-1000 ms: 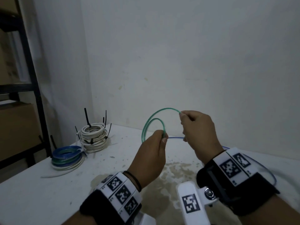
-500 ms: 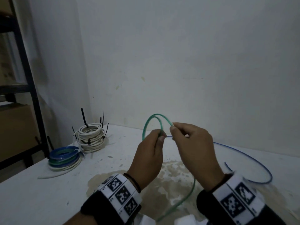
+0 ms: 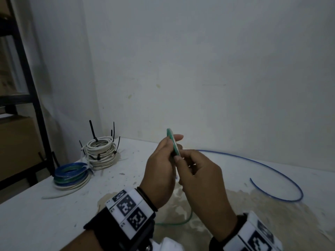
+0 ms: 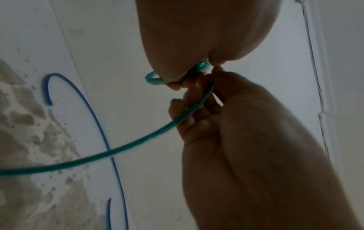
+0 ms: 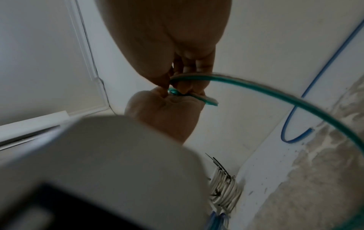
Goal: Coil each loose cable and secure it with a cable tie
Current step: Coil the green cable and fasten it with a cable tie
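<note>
A thin green cable is partly wound into a small coil, seen edge-on above the table. My left hand pinches this coil between thumb and fingers. My right hand meets it from the right and pinches the green cable at the coil's lower edge. In the left wrist view the green coil sticks out under the left hand and the loose green tail runs off to the left. The tail sags to the table below my wrists. A loose blue cable curves over the table at right.
Two bundles sit at the table's back left: a white coil bound with upright black cable ties and a flat blue, green and white coil. A dark shelf frame stands at far left. The white table has a brownish stain near the front.
My right hand brought the green cable in to the left hand, closing another loop. The coil has turned from face-on to edge-on and both hands now touch.
</note>
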Demonstrator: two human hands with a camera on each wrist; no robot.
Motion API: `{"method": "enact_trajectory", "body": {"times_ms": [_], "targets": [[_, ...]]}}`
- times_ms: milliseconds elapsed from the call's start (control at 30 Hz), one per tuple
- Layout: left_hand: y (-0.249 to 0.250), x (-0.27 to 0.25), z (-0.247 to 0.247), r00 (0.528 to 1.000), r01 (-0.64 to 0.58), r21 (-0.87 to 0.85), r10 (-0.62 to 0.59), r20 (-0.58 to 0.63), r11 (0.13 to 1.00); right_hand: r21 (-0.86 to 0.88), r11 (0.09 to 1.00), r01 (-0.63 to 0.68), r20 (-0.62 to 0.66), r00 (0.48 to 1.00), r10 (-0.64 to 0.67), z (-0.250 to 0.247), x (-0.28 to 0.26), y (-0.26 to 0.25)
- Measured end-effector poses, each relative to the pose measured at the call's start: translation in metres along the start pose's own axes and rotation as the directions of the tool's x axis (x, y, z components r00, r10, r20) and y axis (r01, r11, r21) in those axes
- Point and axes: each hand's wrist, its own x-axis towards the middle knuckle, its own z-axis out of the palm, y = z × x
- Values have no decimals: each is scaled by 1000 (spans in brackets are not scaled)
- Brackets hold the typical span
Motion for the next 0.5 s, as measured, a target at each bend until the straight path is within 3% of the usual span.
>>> {"method": "enact_trajectory", "body": {"times_ms": [200, 333, 500], "targets": [[10, 5, 1, 1000, 7, -80, -8, -14, 997, 20, 1000, -1, 64, 998, -1, 7, -18, 10], [25, 10, -5, 999, 20, -120, -14, 47, 993, 17, 1000, 15, 174, 985, -18, 5, -26, 16], [41, 11, -13, 987, 120, -172, -99, 125, 978, -125, 987, 100, 293, 954, -59, -5, -23, 35]]}}
